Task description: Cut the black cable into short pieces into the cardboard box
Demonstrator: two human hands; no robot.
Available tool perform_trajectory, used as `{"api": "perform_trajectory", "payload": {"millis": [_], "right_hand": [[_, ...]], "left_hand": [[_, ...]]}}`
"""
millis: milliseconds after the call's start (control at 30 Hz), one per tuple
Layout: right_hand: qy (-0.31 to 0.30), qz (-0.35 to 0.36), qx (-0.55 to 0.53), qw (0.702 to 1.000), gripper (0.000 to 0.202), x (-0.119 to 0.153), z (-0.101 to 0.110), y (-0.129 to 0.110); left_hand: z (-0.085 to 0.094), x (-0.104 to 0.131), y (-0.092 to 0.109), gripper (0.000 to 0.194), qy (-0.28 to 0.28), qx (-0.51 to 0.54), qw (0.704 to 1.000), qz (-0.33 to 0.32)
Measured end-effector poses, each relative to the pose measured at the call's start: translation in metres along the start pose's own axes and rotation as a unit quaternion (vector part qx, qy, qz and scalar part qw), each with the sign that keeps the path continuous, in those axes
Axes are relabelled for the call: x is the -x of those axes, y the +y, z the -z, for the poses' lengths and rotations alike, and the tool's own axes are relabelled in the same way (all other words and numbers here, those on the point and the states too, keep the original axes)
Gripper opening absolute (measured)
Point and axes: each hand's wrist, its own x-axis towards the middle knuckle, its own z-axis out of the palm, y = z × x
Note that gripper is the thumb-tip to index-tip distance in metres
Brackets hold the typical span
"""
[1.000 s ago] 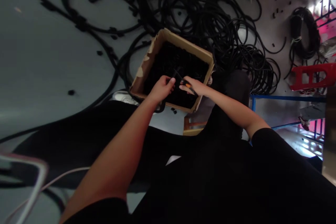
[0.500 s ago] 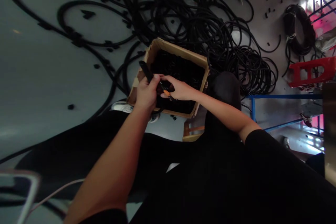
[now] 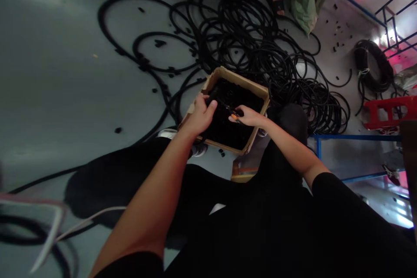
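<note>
My left hand (image 3: 201, 116) is closed around a black piece (image 3: 213, 94), seemingly rubber, over the left side of an open cardboard box (image 3: 241, 77). Across from it, my right hand (image 3: 250, 116) grips a black-and-orange hand tool (image 3: 235, 117), whose dark end points toward the left hand. The tool's exact kind is hard to make out. Inside the box lies a dark heap of small black pieces (image 3: 228, 132). Dimness and the fingers hide where the tool's tip ends.
Tangled black hoses or cables (image 3: 247, 30) spread beyond the box, with small black bits scattered on the floor. To the right stand a red stool (image 3: 389, 110) and a blue metal frame (image 3: 355, 137). A green sack (image 3: 306, 4) and another person's foot (image 3: 278, 4) are at the top.
My hands have moved apart, the right hand drawing the tool away to the right. The black piece, which stuck up from my left hand, now points over the box. The whole view has shifted.
</note>
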Motion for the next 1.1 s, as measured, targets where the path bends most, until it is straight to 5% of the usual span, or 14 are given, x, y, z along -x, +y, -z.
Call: {"api": "perform_trajectory", "payload": {"millis": [100, 233, 433, 600, 867, 1100], "right_hand": [[-0.026, 0.016, -0.009, 0.999, 0.050, 0.016, 0.005, 0.006], [-0.040, 0.049, -0.044, 0.997, 0.054, 0.037, 0.002, 0.019], [-0.048, 0.021, -0.082, 0.995, 0.057, 0.043, -0.016, 0.048], [-0.028, -0.020, -0.060, 0.998, 0.055, 0.033, -0.024, 0.056], [-0.005, -0.091, -0.057, 0.994, 0.051, 0.039, -0.009, 0.039], [-0.019, -0.141, -0.057, 0.988, 0.045, 0.044, -0.001, 0.053]], "left_hand": [[0.014, 0.015, 0.006, 0.062, -0.003, -0.018, 1.000, 0.001], [0.019, 0.046, 0.024, 0.047, -0.080, -0.095, 0.992, -0.002], [-0.002, 0.082, 0.052, 0.042, -0.153, -0.190, 0.970, 0.009], [-0.018, 0.081, 0.066, 0.046, -0.183, -0.271, 0.944, 0.049], [-0.036, 0.056, 0.025, 0.046, -0.118, -0.134, 0.983, 0.046], [-0.033, 0.058, -0.010, 0.034, -0.154, -0.097, 0.981, 0.072]]}}
